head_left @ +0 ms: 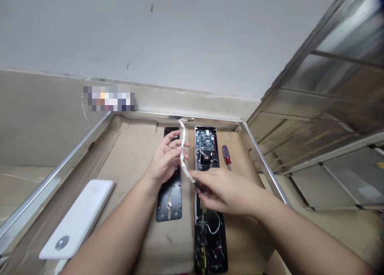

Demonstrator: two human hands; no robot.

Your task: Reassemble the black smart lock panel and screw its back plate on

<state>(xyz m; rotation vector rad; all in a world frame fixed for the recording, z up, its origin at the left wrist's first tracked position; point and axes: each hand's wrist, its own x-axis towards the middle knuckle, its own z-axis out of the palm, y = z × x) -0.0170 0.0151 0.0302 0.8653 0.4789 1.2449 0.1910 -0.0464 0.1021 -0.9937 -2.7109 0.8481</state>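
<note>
Between my two hands runs a white wrapped cable (183, 163), its far end bent over near the back edge of the surface. My left hand (166, 159) holds it midway, thumb against it and the other fingers loosely behind. Lower down, my right hand (223, 191) pinches the cable's dark near end. Right under that hand lies a long black housing (220, 235), open on top, with a blue circuit board (206, 140) and thin wires inside. A flat black metal plate (169, 195) with holes lies under my left hand, partly covered by it.
A screwdriver (226, 153) with a purple-and-red handle lies right of the housing. On the left is a white oblong device (79, 217) with a round dark spot. Brown cardboard (129, 147) covers the surface, bordered by a raised metal frame (264, 161). A wall stands behind.
</note>
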